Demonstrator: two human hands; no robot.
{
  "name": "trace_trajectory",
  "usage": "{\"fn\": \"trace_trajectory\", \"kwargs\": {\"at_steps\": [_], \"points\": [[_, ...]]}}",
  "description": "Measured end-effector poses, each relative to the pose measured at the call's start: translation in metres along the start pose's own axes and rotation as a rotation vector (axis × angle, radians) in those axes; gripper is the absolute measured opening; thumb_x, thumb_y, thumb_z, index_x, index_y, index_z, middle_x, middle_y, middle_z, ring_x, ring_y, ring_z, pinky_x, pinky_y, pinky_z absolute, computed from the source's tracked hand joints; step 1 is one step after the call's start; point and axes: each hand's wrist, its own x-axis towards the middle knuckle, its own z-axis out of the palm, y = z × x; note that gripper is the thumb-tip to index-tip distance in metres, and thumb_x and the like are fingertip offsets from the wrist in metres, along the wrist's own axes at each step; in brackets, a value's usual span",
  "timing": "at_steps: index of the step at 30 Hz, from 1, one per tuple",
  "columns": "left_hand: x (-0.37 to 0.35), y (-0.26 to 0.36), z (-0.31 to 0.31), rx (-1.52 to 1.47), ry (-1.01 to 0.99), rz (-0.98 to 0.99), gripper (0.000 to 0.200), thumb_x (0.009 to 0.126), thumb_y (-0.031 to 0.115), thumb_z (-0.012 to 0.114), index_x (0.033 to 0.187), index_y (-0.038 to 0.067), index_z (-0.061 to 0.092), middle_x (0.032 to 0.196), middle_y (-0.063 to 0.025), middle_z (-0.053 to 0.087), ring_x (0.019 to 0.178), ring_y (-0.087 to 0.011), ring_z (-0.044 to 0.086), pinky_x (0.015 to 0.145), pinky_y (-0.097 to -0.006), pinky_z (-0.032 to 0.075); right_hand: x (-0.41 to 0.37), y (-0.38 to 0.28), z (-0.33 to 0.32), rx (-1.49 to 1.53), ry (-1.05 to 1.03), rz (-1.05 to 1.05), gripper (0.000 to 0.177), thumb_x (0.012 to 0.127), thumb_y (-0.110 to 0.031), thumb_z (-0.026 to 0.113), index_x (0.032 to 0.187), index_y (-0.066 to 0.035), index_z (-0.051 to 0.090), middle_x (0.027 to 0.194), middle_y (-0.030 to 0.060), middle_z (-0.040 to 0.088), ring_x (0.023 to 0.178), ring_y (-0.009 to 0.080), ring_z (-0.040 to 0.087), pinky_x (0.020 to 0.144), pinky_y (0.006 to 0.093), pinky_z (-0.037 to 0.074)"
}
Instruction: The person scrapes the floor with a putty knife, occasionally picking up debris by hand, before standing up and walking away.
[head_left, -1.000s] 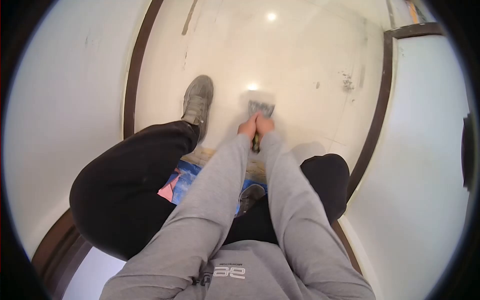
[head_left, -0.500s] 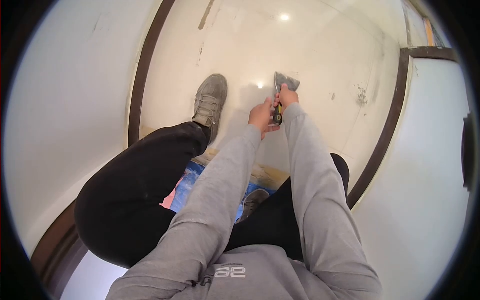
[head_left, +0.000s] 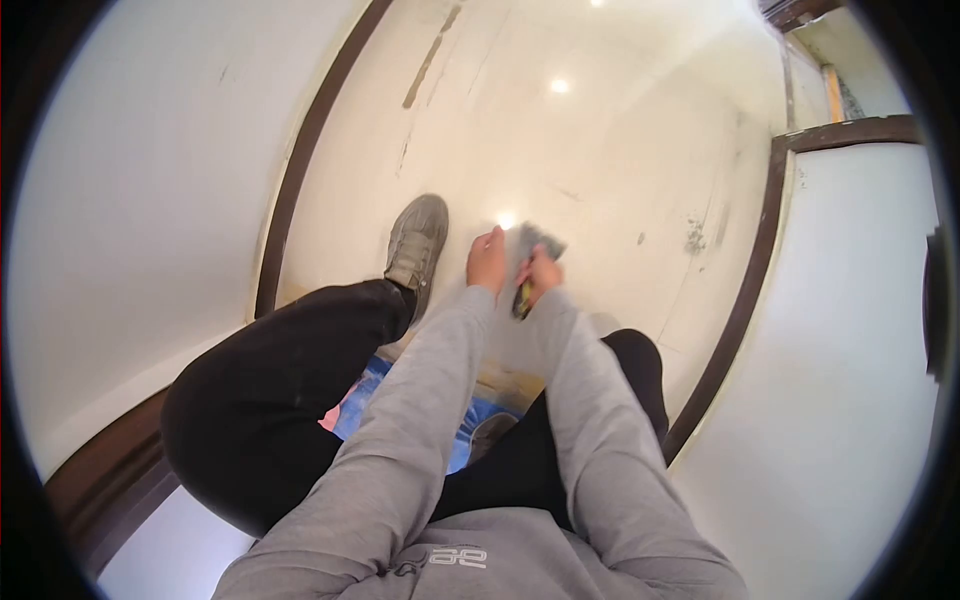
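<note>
My right hand (head_left: 543,272) is closed around the handle of a scraper (head_left: 540,240), a wide-bladed putty knife with a black and yellow handle. Its grey blade points away from me, just over or against the pale floor (head_left: 600,180); blur hides whether it touches. Left of the scraper, my left hand (head_left: 487,260) is apart from it, fingers loosely bent towards the floor. Nothing shows in that hand, though its palm is hidden.
Dark brown trim (head_left: 325,110) borders the floor on the left, and a dark frame (head_left: 750,270) on the right. Dark stains (head_left: 695,235) mark the floor. My shoe (head_left: 417,245) stands left of my hands. Blue printed sheeting (head_left: 370,385) lies beneath me.
Both hands have come nearer to my body, the scraper with the right one. My left hand has moved away from the scraper's handle to the left. The view has tilted slightly.
</note>
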Motion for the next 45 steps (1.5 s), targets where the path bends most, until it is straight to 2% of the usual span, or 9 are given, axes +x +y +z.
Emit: {"fn": "trace_trajectory", "kwargs": {"at_steps": [3, 8, 11, 14, 20, 23, 28, 34, 45], "points": [[0.034, -0.022, -0.009, 0.121, 0.114, 0.154, 0.05, 0.093, 0.049, 0.048, 0.11, 0.004, 0.061, 0.093, -0.0079, 0.059, 0.076, -0.0119, 0.05, 0.057, -0.0332, 0.042, 0.003, 0.029, 0.004, -0.227, 0.013, 0.031, 0.035, 0.097, -0.036, 0.05, 0.087, -0.003, 0.049, 0.054, 0.008, 0.051, 0.037, 0.0195, 0.044, 0.034, 0.0362, 0.038], [0.048, -0.057, -0.01, 0.867, 0.015, 0.754, 0.035, 0.1, 0.028, 0.033, 0.114, 0.006, 0.057, 0.11, -0.0196, 0.06, 0.108, -0.0353, 0.054, 0.095, -0.0461, 0.04, 0.018, -0.023, 0.002, 0.048, 0.029, -0.134, 0.037, 0.098, -0.037, 0.045, 0.082, -0.004, 0.051, 0.051, 0.0084, 0.05, 0.037, 0.0205, 0.048, 0.034, 0.0355, 0.041], [-0.037, 0.018, 0.009, 0.439, -0.246, 0.074, 0.048, 0.095, 0.04, 0.048, 0.114, -0.003, 0.057, 0.104, -0.0215, 0.066, 0.093, -0.034, 0.065, 0.072, -0.0425, 0.054, -0.013, -0.039, 0.004, 0.149, -0.001, -0.191, 0.031, 0.1, -0.028, 0.041, 0.102, 0.001, 0.052, 0.078, 0.0153, 0.06, 0.06, 0.0291, 0.062, 0.049, 0.0405, 0.053], [-0.064, 0.029, 0.029, 0.245, -0.446, 0.129, 0.041, 0.096, 0.034, 0.048, 0.113, -0.002, 0.055, 0.092, -0.0166, 0.067, 0.072, -0.0278, 0.068, 0.057, -0.0392, 0.054, -0.089, -0.06, -0.006, 0.07, -0.315, -0.308, 0.029, 0.099, -0.026, 0.044, 0.109, 0.001, 0.051, 0.083, 0.0141, 0.059, 0.073, 0.0276, 0.063, 0.059, 0.0396, 0.054], [-0.108, 0.148, 0.017, 0.573, -0.38, 0.367, 0.034, 0.092, 0.033, 0.055, 0.109, 0.004, 0.055, 0.078, -0.0077, 0.062, 0.055, -0.0186, 0.06, 0.046, -0.0337, 0.048, -0.105, -0.107, -0.046, -0.395, -0.203, -0.707, 0.025, 0.094, -0.028, 0.055, 0.108, -0.008, 0.058, 0.093, 0.0074, 0.067, 0.088, 0.0166, 0.062, 0.068, 0.0333, 0.049], [-0.144, 0.225, -0.001, 0.72, -0.237, 0.527, 0.045, 0.088, 0.043, 0.055, 0.104, 0.001, 0.058, 0.084, -0.013, 0.066, 0.062, -0.0209, 0.063, 0.054, -0.036, 0.051, -0.08, -0.121, -0.128, -0.553, 0.244, -1.102, 0.02, 0.089, -0.02, 0.062, 0.088, 0.0, 0.063, 0.083, 0.0095, 0.068, 0.076, 0.0177, 0.064, 0.071, 0.0305, 0.05], [-0.199, 0.314, -0.042, 0.952, -0.005, 1.122, 0.057, 0.087, 0.052, 0.059, 0.113, 0.001, 0.058, 0.093, -0.0198, 0.067, 0.091, -0.0361, 0.064, 0.083, -0.0431, 0.049, -0.07, -0.126, -0.231, -1.197, 0.423, -0.497, 0.038, 0.082, -0.032, 0.057, 0.101, -0.002, 0.07, 0.102, 0.016, 0.07, 0.091, 0.0277, 0.067, 0.082, 0.0379, 0.051], [-0.326, 0.349, -0.102, 1.234, -0.088, 1.126, 0.049, 0.089, 0.047, 0.058, 0.111, 0.004, 0.057, 0.091, -0.019, 0.067, 0.088, -0.0374, 0.064, 0.076, -0.0452, 0.049, -0.042, -0.09, -0.299, -1.583, 0.283, -0.108, 0.052, 0.083, -0.043, 0.059, 0.119, -0.007, 0.064, 0.127, 0.0155, 0.06, 0.116, 0.0324, 0.058, 0.098, 0.0367, 0.045], [-0.269, 0.3, -0.136, 1.419, -0.266, 1.01, 0.045, 0.086, 0.052, 0.061, 0.103, 0.01, 0.064, 0.084, -0.014, 0.068, 0.083, -0.033, 0.066, 0.072, -0.0421, 0.051, -0.055, -0.033, -0.308, -1.19, 0.438, -0.126, 0.048, 0.088, -0.044, 0.052, 0.121, -0.012, 0.064, 0.127, 0.0137, 0.06, 0.114, 0.0326, 0.059, 0.096, 0.041, 0.046]]}}
